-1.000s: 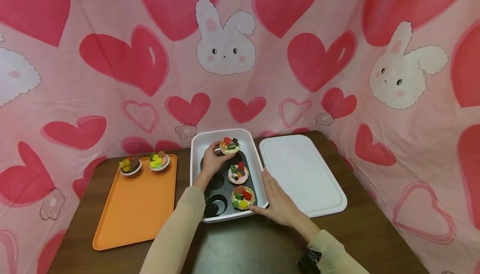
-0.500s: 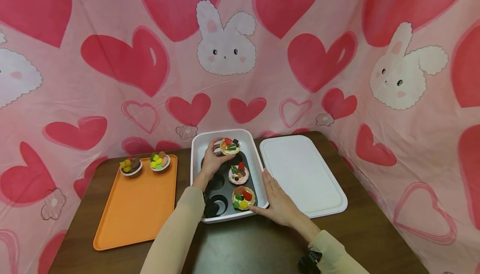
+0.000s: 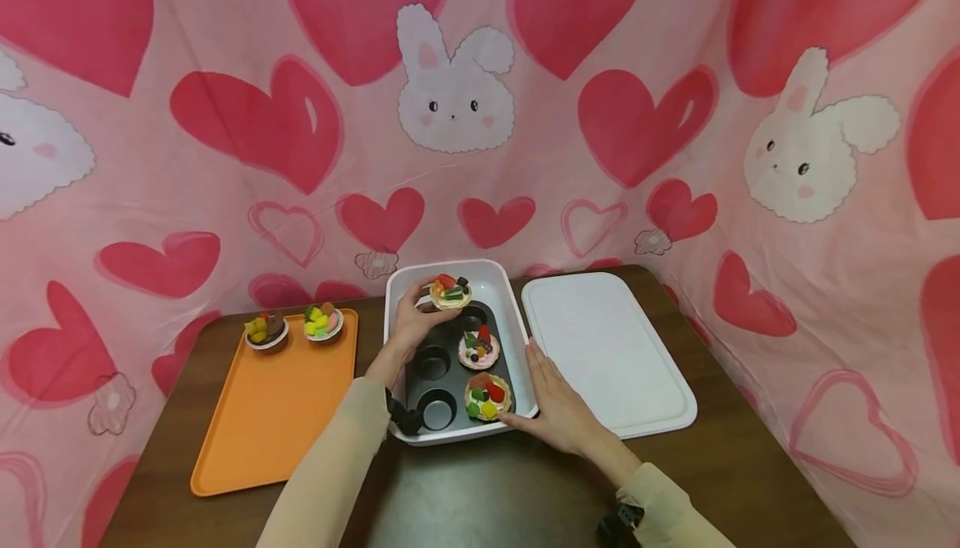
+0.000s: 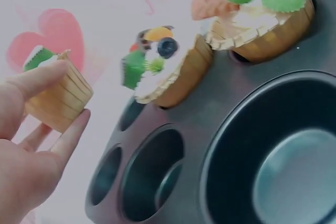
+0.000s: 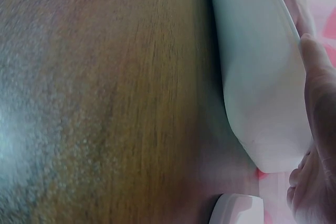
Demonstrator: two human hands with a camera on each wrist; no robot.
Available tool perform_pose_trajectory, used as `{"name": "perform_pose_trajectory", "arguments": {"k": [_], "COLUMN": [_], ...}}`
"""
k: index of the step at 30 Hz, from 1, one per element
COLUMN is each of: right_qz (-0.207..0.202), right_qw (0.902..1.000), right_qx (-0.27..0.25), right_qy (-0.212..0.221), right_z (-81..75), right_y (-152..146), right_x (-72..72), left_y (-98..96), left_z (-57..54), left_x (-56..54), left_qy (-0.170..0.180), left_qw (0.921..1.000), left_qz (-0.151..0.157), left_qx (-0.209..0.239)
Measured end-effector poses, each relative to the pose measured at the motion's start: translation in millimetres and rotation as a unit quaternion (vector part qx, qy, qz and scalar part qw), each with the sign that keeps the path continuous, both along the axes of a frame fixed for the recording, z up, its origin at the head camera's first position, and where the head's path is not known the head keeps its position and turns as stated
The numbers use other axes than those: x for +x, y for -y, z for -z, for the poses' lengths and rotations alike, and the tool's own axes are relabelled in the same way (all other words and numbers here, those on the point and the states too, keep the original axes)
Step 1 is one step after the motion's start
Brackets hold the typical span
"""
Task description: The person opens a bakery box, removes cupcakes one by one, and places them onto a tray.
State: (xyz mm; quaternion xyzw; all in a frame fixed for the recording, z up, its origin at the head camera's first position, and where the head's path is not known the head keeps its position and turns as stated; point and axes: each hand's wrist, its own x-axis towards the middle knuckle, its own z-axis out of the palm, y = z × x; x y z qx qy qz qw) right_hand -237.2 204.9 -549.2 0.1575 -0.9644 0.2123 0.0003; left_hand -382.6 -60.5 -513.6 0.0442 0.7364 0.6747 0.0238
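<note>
Pinching a round, tan-crusted tart topped with red, orange and green pieces [image 3: 451, 292], the left hand [image 3: 411, 320] reaches in from the left in the head view. The tart sits at its fingertips, right of the palm, above the far end of a dark grey metal muffin pan [image 3: 456, 383] lying inside a deep white rectangular tray [image 3: 504, 298]. Being round, the tart has no long axis; the pan's runs away from the person. A bare, round far-right cup [image 3: 473, 315] lies just nearer the person and slightly right of the tart, with a pink-creamed tart [image 3: 478, 351] next in that column. The right hand [image 3: 553, 402], well apart from the held tart, lies with straight fingers along the tray's right side, thumb spread toward the near corner.

The left wrist view shows the held tart between thumb and fingers, clear of the pan and off beyond its far end.

From the right wrist, the hand is against the tray's white outer wall, thumb at the rim; how firmly it presses cannot be told, and the held tart is out of sight.
</note>
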Motion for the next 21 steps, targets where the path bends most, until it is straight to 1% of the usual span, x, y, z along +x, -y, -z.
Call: {"name": "perform_pose_trajectory", "arguments": {"k": [4,8,11,15,17,21], "right_qz": [0.000,-0.002,-0.002,-0.003,-0.004,-0.004], "right_qw": [1.0000,1.0000,1.0000,1.0000,1.0000,1.0000], "right_qx": [0.006,0.010,0.008,0.007,0.005,0.003], "right_qy": [0.000,0.001,0.001,0.000,0.000,0.001], "right_z": [0.3,0.8,1.0,1.1,1.0,1.4], "right_y": [-0.3,-0.9,-1.4,-1.6,-1.3,-0.8], "right_x": [-0.6,-1.4,-1.8,-1.8,-1.6,-1.4], "left_y": [14.9,29.8,39.5,51.2,57.0,68.8], "left_z": [-10.3,-16.9,-18.7,-21.1,-22.9,-25.6], "left_x": [7.0,14.9,20.2,29.2,35.0,47.3], "left_qy": [0.008,0.019,0.018,0.009,0.012,0.028], "left_qw": [1.0000,0.9997,0.9997,0.9999,0.9999,0.9996], "left_qz": [0.004,0.009,0.010,-0.001,-0.006,-0.008], "left_qx": [0.000,0.009,0.015,0.004,0.003,0.005]}}
